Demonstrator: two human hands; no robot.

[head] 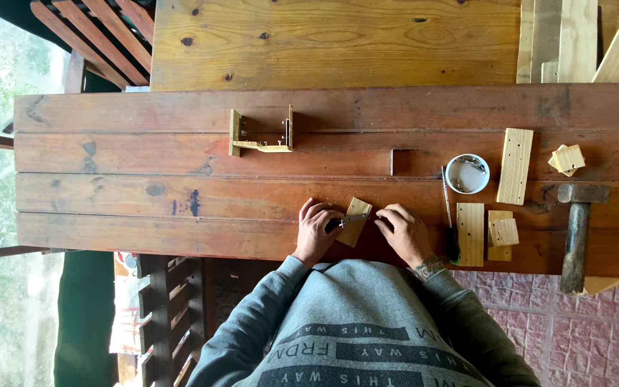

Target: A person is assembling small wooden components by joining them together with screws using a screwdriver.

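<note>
Left hand (pixel 315 231) of ours grips a small dark-handled tool (pixel 344 222), its metal tip lying across the small wooden block (pixel 354 221) toward the right hand (pixel 404 231), which pinches the block's other edge. Block's long axis tilts away across the workbench (pixel 180 201).

Grey sweatshirt (pixel 352 322), long sleeves, dark printed bands with lettering; wrist tattoo (pixel 430 269).

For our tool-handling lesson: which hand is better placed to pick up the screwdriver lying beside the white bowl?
Probably right. The right hand lies just beside the screwdriver, while the left hand has its grip on the small wooden block.
</note>
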